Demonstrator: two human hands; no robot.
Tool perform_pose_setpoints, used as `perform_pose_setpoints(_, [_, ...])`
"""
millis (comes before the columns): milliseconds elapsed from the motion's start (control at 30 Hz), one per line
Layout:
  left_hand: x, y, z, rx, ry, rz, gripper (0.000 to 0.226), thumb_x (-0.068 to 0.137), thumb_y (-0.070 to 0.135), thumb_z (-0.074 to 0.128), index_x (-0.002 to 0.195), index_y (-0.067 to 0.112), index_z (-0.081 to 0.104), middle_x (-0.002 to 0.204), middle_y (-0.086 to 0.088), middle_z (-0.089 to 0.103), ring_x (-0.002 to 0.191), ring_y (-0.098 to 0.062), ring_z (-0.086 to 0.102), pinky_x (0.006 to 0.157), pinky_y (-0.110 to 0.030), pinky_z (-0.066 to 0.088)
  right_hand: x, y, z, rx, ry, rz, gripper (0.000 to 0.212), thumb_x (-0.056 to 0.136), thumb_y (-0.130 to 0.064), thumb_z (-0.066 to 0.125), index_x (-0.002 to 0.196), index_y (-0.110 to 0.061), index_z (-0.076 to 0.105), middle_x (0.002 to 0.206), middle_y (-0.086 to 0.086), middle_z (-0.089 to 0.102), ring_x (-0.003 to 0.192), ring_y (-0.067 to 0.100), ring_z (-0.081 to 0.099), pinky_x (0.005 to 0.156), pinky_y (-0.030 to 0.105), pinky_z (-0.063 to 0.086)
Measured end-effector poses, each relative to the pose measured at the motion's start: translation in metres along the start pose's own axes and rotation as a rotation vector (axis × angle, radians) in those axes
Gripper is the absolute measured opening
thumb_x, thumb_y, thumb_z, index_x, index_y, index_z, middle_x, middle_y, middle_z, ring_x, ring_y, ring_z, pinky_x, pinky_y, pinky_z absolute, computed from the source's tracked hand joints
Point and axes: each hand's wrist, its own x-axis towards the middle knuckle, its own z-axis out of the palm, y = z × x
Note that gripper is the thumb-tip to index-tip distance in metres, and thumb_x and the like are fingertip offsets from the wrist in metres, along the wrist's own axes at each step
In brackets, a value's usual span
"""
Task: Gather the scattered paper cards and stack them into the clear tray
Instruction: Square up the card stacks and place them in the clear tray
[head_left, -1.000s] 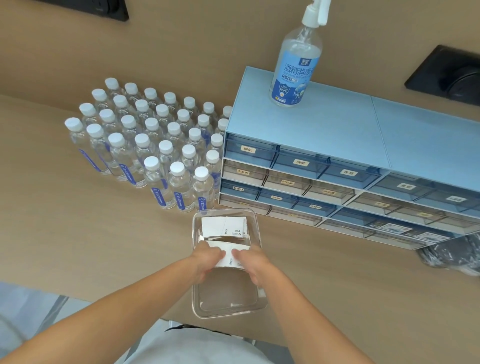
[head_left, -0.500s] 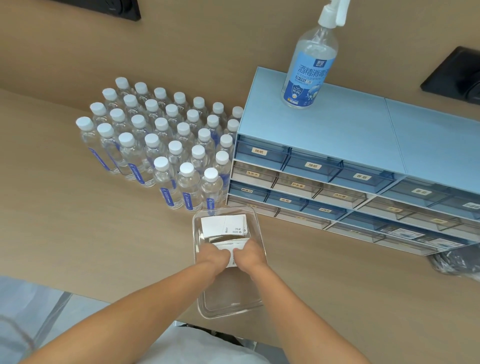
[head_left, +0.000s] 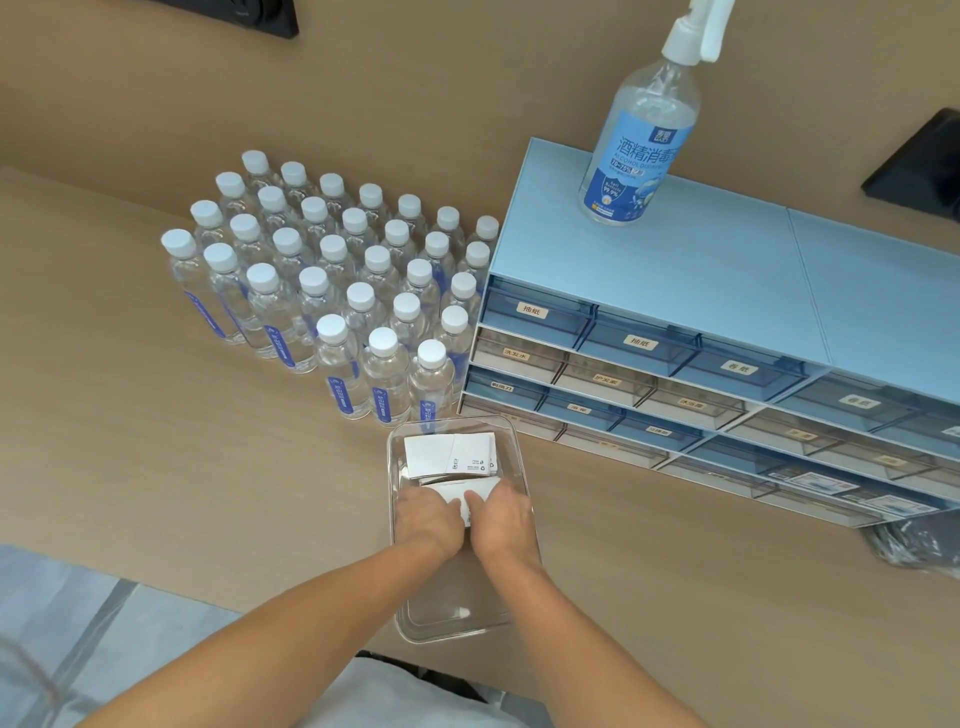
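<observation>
- Broadly, a tan counter holds a blue drawer cabinet at two o'clock and water bottles at eleven.
- Clear tray, bottom centre, holds one card stack at its twelve o'clock end.
- Left hand and right hand, side by side, pinch a second card bundle inside the tray.
- Best lowered flat, edges squared against the first stack, before letting go.

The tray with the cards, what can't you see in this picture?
- Head view: both hands, left hand and right hand, cover most of the near cards in the clear tray.
- Print on the far card stack: too small.
- Spray bottle nozzle: cut off by the top edge.
</observation>
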Motion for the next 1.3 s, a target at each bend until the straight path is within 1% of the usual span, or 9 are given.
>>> perform_pose_setpoints(167, [-0.002,0.001,0.000,-0.025,0.023,0.021,0.067,0.095,0.031,0.055,0.139,-0.012,0.028,0.143,-0.024,0.041,0.133,-0.035,0.047,0.105,-0.037,0.041,0.000,-0.002,-0.002,-0.052,-0.013,-0.049,0.042,0.093,-0.033,0.056,0.120,-0.002,0.053,0.115,0.019,0.066,0.106,0.036,0.065,0.082,0.037,0.052])
perform_pose_setpoints(333, [-0.001,0.000,-0.005,0.039,0.039,0.049,0.062,0.096,0.029,0.055,0.138,-0.011,0.033,0.141,-0.021,0.046,0.132,-0.032,0.048,0.103,-0.034,0.042,-0.002,-0.006,-0.004,-0.096,-0.037,-0.062,0.043,0.095,-0.029,0.054,0.125,-0.001,0.043,0.118,0.020,0.065,0.108,0.035,0.064,0.082,0.036,0.051])
perform_pose_setpoints(600, [-0.004,0.004,-0.010,0.040,0.075,0.053,0.053,0.096,0.024,0.054,0.134,-0.008,0.035,0.135,-0.024,0.053,0.124,-0.036,0.056,0.097,-0.038,0.046,-0.004,-0.003,-0.007,-0.122,-0.022,-0.140,0.054,0.095,-0.025,0.053,0.137,0.002,0.034,0.121,0.021,0.063,0.110,0.037,0.062,0.085,0.038,0.051])
perform_pose_setpoints(767, [-0.007,0.007,-0.012,0.052,0.104,0.065,0.046,0.097,0.019,0.051,0.132,-0.007,0.036,0.134,-0.023,0.054,0.124,-0.036,0.055,0.096,-0.038,0.046,-0.003,0.003,-0.009,-0.134,-0.036,-0.205,0.048,0.096,-0.011,0.043,0.141,0.001,0.030,0.128,0.019,0.057,0.111,0.035,0.060,0.086,0.037,0.050])
perform_pose_setpoints(933, [-0.012,0.007,-0.014,0.119,0.109,0.075,0.047,0.097,0.022,0.050,0.133,-0.007,0.037,0.135,-0.022,0.054,0.126,-0.035,0.054,0.097,-0.037,0.045,-0.003,0.007,-0.013,-0.153,-0.066,-0.231,0.055,0.091,-0.002,0.040,0.144,0.000,0.026,0.133,0.019,0.053,0.115,0.037,0.058,0.090,0.040,0.051])
perform_pose_setpoints(1000, [-0.014,0.008,-0.017,0.128,0.108,0.061,0.050,0.097,0.027,0.051,0.132,-0.006,0.038,0.135,-0.021,0.055,0.125,-0.034,0.056,0.096,-0.036,0.046,-0.004,0.008,-0.016,-0.172,-0.074,-0.239,0.052,0.091,-0.003,0.040,0.142,0.001,0.029,0.132,0.019,0.054,0.115,0.037,0.059,0.090,0.040,0.051])
perform_pose_setpoints(1100, [-0.018,0.009,-0.025,0.165,0.129,0.078,0.050,0.096,0.032,0.049,0.130,-0.004,0.045,0.132,-0.019,0.058,0.121,-0.034,0.059,0.094,-0.035,0.048,-0.008,0.005,-0.024,-0.198,-0.084,-0.238,0.040,0.091,-0.008,0.043,0.130,0.000,0.043,0.123,0.019,0.060,0.109,0.038,0.062,0.085,0.040,0.052])
perform_pose_setpoints(1200, [-0.025,0.011,-0.036,0.240,0.127,0.147,0.045,0.095,0.033,0.047,0.125,-0.001,0.055,0.129,-0.018,0.061,0.119,-0.033,0.061,0.092,-0.033,0.049,-0.015,-0.006,-0.039,-0.232,-0.108,-0.241,0.034,0.092,-0.017,0.046,0.120,-0.001,0.056,0.122,0.019,0.061,0.106,0.039,0.063,0.083,0.037,0.053])
perform_pose_setpoints(1300, [-0.036,0.013,-0.051,0.339,0.084,0.247,0.042,0.095,0.033,0.044,0.120,0.004,0.062,0.127,-0.017,0.063,0.114,-0.032,0.063,0.084,-0.031,0.049,-0.024,-0.017,-0.057,-0.313,-0.164,-0.279,0.034,0.091,-0.018,0.045,0.120,-0.004,0.059,0.127,0.017,0.055,0.108,0.036,0.061,0.086,0.035,0.051])
